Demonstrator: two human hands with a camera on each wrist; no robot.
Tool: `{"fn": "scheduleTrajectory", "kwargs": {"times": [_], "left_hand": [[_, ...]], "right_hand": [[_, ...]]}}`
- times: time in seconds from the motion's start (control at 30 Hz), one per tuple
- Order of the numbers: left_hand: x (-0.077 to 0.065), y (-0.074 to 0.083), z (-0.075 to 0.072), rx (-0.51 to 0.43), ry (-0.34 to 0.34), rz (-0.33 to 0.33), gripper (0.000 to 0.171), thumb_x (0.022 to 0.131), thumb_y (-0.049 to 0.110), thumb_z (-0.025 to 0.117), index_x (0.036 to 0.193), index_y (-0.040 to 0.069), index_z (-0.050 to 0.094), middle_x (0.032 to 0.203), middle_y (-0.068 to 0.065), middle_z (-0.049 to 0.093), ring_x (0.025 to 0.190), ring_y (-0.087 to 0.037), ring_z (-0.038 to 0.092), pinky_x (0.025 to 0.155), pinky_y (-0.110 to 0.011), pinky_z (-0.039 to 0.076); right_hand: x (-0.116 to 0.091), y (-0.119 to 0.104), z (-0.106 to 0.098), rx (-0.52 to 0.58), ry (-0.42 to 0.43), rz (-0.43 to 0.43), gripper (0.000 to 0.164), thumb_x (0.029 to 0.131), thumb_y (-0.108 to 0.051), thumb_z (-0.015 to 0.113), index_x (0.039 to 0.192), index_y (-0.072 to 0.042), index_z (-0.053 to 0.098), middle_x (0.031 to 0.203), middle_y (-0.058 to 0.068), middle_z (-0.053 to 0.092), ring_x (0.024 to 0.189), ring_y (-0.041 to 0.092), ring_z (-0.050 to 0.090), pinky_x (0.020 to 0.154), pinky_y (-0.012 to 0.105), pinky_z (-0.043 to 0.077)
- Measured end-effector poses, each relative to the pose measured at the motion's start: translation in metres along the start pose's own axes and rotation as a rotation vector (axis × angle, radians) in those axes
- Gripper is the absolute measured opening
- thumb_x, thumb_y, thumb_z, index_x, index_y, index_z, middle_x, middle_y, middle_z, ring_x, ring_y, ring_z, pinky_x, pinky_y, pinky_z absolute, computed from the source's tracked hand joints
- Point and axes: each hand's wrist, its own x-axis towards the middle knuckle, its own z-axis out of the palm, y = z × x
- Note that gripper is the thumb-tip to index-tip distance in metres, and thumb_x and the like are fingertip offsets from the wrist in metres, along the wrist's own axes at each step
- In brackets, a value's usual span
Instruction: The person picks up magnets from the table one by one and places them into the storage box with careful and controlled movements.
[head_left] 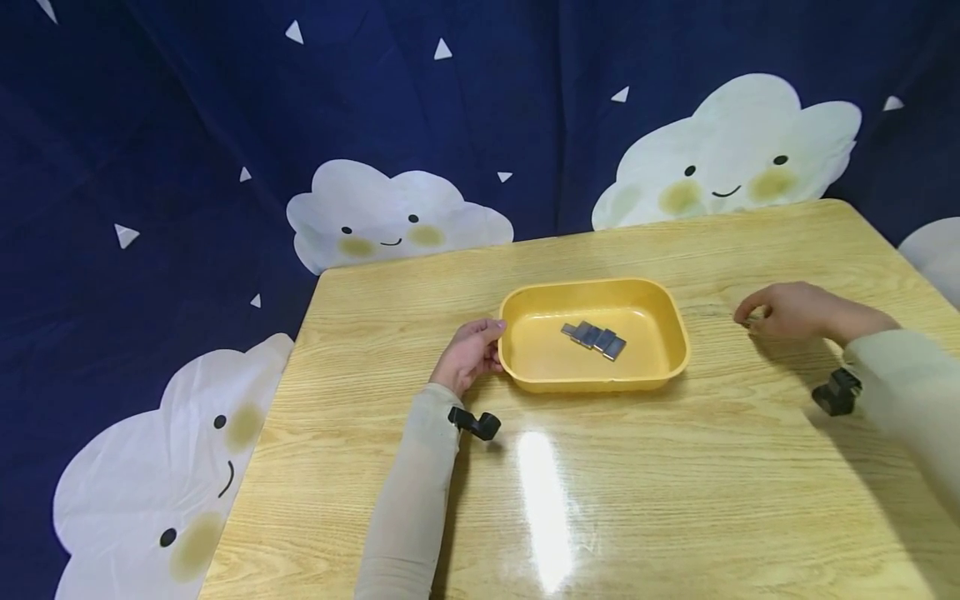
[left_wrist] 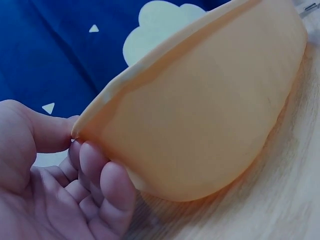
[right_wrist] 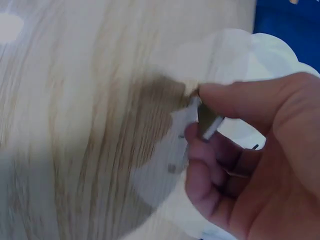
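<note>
A yellow plastic tray (head_left: pixel 532 354) sits on the wooden table with several small flat metal pieces (head_left: pixel 595 337) lying overlapped in a row on its floor. My left hand (head_left: pixel 468 354) pinches the tray's left rim, thumb over the edge and fingers curled under it against the outer wall (left_wrist: pixel 190 120). Off to the right of the tray, my right hand (head_left: pixel 795 310) holds a small flat piece (right_wrist: pixel 209 122) between thumb and fingers, low over the table. That piece has a dark face and a pale, shiny edge.
The light wooden table (head_left: pixel 660 500) extends around the tray, with a bright light reflection in front of it. Behind and to the left hangs a dark blue cloth (head_left: pixel 450 108) printed with smiling clouds and white triangles. Each wrist carries a small black mount (head_left: pixel 474 423).
</note>
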Motion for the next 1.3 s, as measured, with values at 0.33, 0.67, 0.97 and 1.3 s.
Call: {"fn": "scheduleTrajectory", "kwargs": {"times": [0.33, 0.67, 0.97, 1.3], "left_hand": [[0.000, 0.000, 0.001, -0.009, -0.004, 0.008, 0.023, 0.102, 0.023, 0.054, 0.103, 0.000, 0.055, 0.065, 0.000, 0.054, 0.054, -0.010, 0.050, 0.052, -0.022, 0.048], [-0.001, 0.001, 0.001, -0.016, -0.002, 0.005, 0.022, 0.102, 0.022, 0.054, 0.101, 0.000, 0.055, 0.067, -0.001, 0.054, 0.054, -0.010, 0.050, 0.052, -0.022, 0.048], [-0.001, -0.001, -0.004, -0.009, -0.006, 0.003, 0.021, 0.102, 0.023, 0.054, 0.101, 0.002, 0.056, 0.068, 0.000, 0.055, 0.055, -0.011, 0.050, 0.054, -0.023, 0.048], [0.000, -0.001, 0.000, -0.023, -0.007, 0.006, 0.018, 0.102, 0.022, 0.054, 0.097, 0.005, 0.056, 0.066, 0.001, 0.055, 0.054, -0.010, 0.050, 0.052, -0.022, 0.048]], "right_hand": [[0.006, -0.005, 0.003, 0.154, 0.016, 0.055, 0.018, 0.088, -0.009, 0.068, 0.105, -0.008, 0.070, 0.094, 0.008, 0.072, 0.080, 0.015, 0.060, 0.066, 0.030, 0.047], [0.007, -0.007, -0.002, 0.111, 0.082, 0.013, 0.019, 0.086, -0.005, 0.070, 0.104, -0.008, 0.071, 0.101, 0.017, 0.072, 0.091, 0.027, 0.065, 0.077, 0.044, 0.054], [0.011, -0.022, -0.004, 0.099, 0.145, -0.005, 0.017, 0.087, -0.002, 0.071, 0.104, -0.004, 0.072, 0.098, 0.014, 0.071, 0.086, 0.024, 0.062, 0.075, 0.042, 0.053], [0.007, -0.034, -0.008, 0.038, 0.230, -0.073, 0.017, 0.086, -0.002, 0.073, 0.101, -0.008, 0.073, 0.091, 0.004, 0.068, 0.080, 0.014, 0.060, 0.069, 0.031, 0.052]]}}
